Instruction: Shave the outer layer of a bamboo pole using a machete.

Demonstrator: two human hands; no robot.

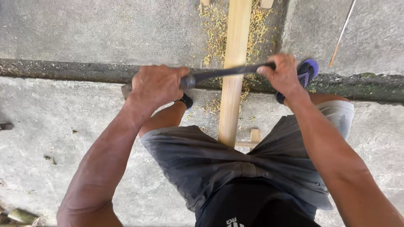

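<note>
Slat (234, 71), one pale bamboo strip, runs from between my knees out across the concrete (63, 122). I judge it stiff, light and smooth. One dark blade (223, 72) lies across it; my left hand (155, 86) wraps its handle end, my right hand (283, 75) clamps the tip. Shavings (212, 25) lie scattered around.

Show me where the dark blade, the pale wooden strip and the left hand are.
dark blade (223, 72), head view, middle of the blade.
pale wooden strip (230, 105), head view, bare face below the blade.
left hand (155, 86), head view, back of the hand.
</note>
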